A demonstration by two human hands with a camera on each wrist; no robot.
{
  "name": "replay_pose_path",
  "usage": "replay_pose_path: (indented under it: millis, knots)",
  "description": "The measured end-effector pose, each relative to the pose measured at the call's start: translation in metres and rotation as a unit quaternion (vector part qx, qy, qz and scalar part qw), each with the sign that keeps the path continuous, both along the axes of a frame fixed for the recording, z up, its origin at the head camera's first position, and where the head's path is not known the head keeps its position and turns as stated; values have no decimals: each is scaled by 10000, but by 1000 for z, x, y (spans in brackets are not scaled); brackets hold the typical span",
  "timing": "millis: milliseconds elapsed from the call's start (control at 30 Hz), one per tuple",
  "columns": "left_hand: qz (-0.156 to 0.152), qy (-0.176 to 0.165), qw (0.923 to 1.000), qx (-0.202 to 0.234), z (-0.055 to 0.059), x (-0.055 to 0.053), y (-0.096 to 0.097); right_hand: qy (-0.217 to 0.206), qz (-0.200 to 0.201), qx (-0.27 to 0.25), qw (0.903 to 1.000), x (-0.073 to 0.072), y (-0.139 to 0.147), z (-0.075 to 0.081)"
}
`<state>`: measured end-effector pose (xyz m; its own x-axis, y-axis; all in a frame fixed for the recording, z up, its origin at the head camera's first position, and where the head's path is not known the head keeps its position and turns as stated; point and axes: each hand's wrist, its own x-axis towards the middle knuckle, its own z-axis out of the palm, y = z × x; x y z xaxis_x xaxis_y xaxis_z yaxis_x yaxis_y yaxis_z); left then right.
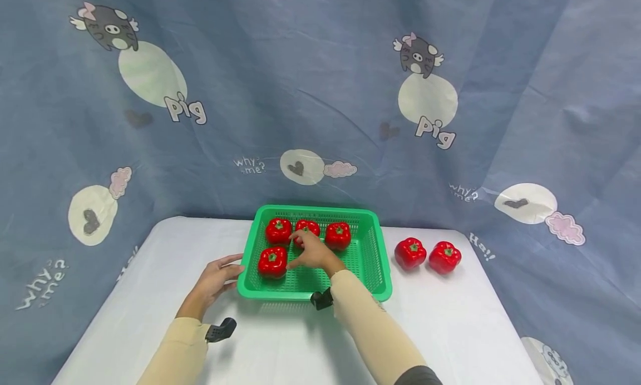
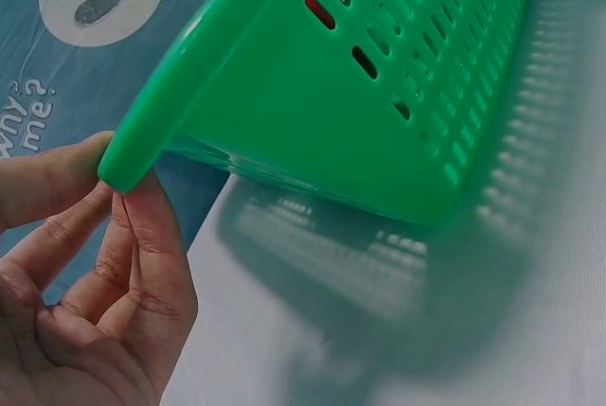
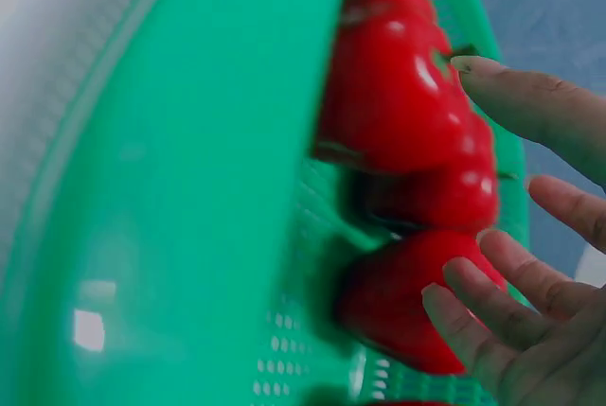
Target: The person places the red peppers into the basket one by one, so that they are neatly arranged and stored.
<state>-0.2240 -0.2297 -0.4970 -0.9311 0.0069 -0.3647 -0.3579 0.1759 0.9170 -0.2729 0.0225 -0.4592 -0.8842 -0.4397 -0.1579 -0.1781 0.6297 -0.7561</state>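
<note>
A green plastic basket (image 1: 381,262) with slotted walls holds several glossy red bell peppers, among them a front-left pepper (image 1: 272,262), a back-left pepper (image 1: 278,231) and a right-hand pepper (image 1: 338,236). My left hand (image 1: 215,279) is at the basket's left side, and the left wrist view shows its thumb and fingers pinching the basket rim (image 2: 142,132). Over the inside of the basket, my right hand (image 1: 311,254) partly covers a back-middle pepper (image 1: 307,226). In the right wrist view its fingers (image 3: 530,122) are spread close beside the peppers, with nothing held.
Two more red bell peppers, one nearer (image 1: 410,253) and one farther right (image 1: 444,257), sit on the white table (image 1: 440,329) right of the basket. A blue cloth (image 1: 330,118) with cartoon pigs hangs behind the table.
</note>
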Motion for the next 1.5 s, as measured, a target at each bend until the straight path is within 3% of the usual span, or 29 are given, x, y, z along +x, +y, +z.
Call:
replay_pose_path:
  millis: [567, 933, 1233, 1367, 1500]
  knots:
    - [-73, 58, 10000, -14, 2, -2, -3, 505, -776, -752, 9929, 5, 72, 16]
    - [-35, 13, 10000, -60, 0, -1, -1, 742, -1650, -1346, 9742, 8, 128, 16]
    - [40, -4, 10000, -86, 0, -2, -2, 992, -2534, -1914, 9430, 12, 166, 0]
    - [5, -2, 10000, -65, 0, -1, -1, 1362, -3121, -1761, 9236, 13, 183, -6]
    - [7, -62, 9999, -98, 1, -1, 1, 1378, -3675, -1619, 9054, 16, 197, -11]
